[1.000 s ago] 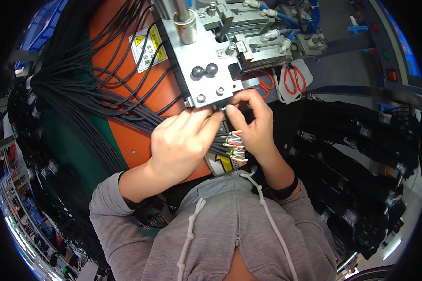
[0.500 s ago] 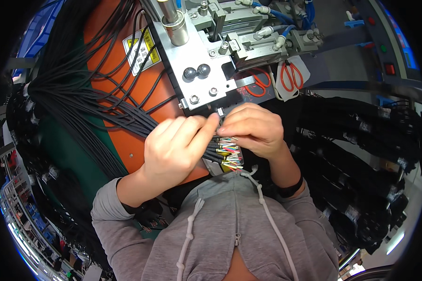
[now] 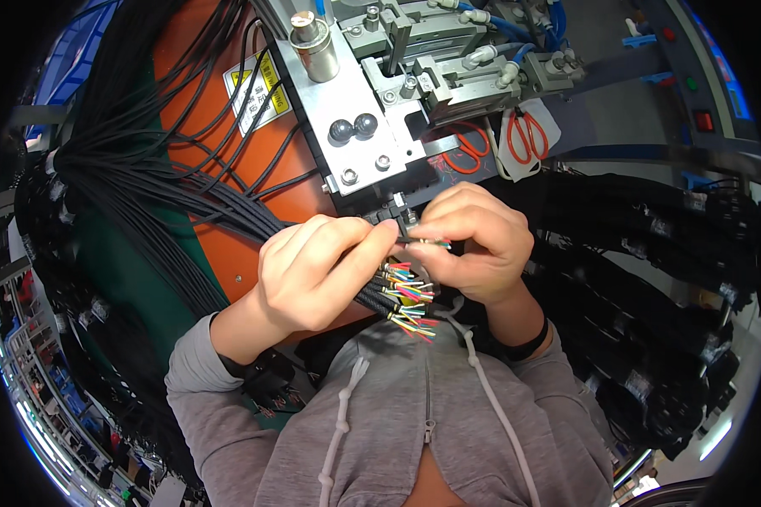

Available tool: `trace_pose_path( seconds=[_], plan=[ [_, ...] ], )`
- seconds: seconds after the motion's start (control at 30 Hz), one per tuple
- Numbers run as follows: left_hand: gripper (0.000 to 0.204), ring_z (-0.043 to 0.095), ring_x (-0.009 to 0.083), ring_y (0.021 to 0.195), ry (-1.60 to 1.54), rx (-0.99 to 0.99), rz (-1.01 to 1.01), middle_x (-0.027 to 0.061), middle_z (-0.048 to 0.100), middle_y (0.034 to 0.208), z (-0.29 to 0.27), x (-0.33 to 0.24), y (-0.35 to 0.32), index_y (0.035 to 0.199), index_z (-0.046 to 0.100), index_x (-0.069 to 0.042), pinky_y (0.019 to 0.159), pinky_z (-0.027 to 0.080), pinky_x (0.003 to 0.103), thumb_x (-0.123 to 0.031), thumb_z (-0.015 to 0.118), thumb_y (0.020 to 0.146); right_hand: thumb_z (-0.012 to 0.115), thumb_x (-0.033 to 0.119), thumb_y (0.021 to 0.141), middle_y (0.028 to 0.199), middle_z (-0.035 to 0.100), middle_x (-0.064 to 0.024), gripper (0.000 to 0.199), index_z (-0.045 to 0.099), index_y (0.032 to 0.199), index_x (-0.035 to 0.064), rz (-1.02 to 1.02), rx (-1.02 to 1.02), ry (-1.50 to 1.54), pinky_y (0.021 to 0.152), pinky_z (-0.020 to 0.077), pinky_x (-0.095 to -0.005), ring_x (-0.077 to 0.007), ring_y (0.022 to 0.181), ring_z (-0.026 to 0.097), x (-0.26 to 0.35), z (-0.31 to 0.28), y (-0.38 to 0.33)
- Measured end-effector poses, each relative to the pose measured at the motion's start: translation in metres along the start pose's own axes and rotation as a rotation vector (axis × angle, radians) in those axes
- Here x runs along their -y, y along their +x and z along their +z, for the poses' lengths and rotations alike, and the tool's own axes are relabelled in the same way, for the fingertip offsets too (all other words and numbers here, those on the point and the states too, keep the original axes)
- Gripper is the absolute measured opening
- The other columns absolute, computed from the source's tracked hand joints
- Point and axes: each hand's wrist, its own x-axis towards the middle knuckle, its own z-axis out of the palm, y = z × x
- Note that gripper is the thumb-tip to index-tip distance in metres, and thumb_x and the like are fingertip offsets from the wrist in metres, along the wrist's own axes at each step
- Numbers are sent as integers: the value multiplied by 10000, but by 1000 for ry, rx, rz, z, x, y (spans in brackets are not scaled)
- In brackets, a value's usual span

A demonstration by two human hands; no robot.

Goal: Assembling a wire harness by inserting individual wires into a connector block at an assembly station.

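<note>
Closed in a pinch, my left hand (image 3: 309,275) holds a black cable near its end, just in front of the machine's small black fixture (image 3: 395,209). My right hand (image 3: 482,241) is closed too, thumb and fingertips on thin coloured wires (image 3: 436,244) at that cable's tip. Both sets of fingertips almost meet. Under my left hand, several more cable ends show fanned-out stripped wires (image 3: 410,296) in red, white, yellow, green and blue. My left fingers hide most of the held cable.
A metal machine (image 3: 359,101) with two black knobs stands ahead. Black cables (image 3: 152,177) run in from the left over an orange board (image 3: 216,186). Orange-handled scissors (image 3: 526,137) lie right of the machine. Thick black cable bundles (image 3: 643,220) hang at the right.
My right hand has shifted slightly right, uncovering coloured wires at its fingertips. My fingertips are a little lower, so more of the black fixture shows. The loose wire ends have moved downward and spread.
</note>
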Motion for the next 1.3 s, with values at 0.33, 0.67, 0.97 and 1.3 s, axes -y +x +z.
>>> trace_pose_path(
  seconds=[0.33, 0.67, 0.97, 1.3],
  plan=[
    [239, 603, 188, 604, 28, -138, -77, 93, 613, 786, 9, -5, -4, 941, 673, 30, 497, 472, 277, -74, 739, 736, 776, -22, 708, 840, 653, -113, 177, 647, 829, -18, -35, -142, 279, 717, 504, -326, -242, 799, 628, -8, 15, 11],
    [213, 528, 123, 543, 93, -73, -86, 20, 528, 690, 14, -2, -2, 924, 683, 5, 425, 390, 250, -32, 726, 719, 772, -2, 716, 830, 641, -88, 163, 628, 793, -3, -32, -170, -148, 699, 476, -309, -204, 779, 606, 2, 10, 10],
    [407, 522, 125, 563, 232, 26, -45, 35, 578, 773, 12, -5, -6, 1027, 710, -30, 447, 405, 243, -69, 676, 623, 713, 2, 773, 794, 624, -80, 101, 613, 789, -9, 474, 123, 86, 689, 460, -284, -154, 749, 583, -3, -16, 4],
    [396, 446, 92, 601, 331, 269, -92, -14, 444, 729, 18, -13, -3, 1054, 681, -29, 452, 369, 207, -106, 627, 670, 672, -20, 747, 679, 579, -79, 81, 595, 726, -5, 178, -8, -460, 600, 441, -300, -202, 641, 562, -22, 10, 3]
  ],
)
